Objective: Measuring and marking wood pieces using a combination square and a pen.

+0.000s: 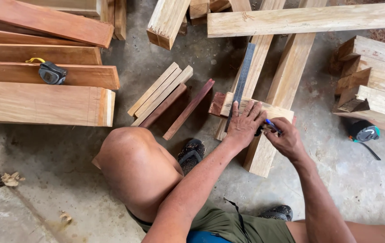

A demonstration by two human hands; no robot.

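Several long reddish planks point(44, 72) lay stacked at the far left of the concrete floor point(57, 180), one carrying a black tape measure point(51, 73); pale timber beams point(307, 19) crossed at the top, and a heap of cut blocks point(372, 81) sat at the right, with a second tape measure point(363, 132) just below it; a fan of thin slats point(161, 92) lay near the person's bare knee point(134, 166); in the middle, a pale wood block point(264, 153) rested on the floor among the beams; across it lay a steel ruler point(242, 76), running up and away; the left hand point(245, 126) pressed flat, fingers spread, on the ruler's near end and the block; the right hand point(287, 139) was closed around a blue pen point(272, 126), its tip at the block's surface just beside the left hand.
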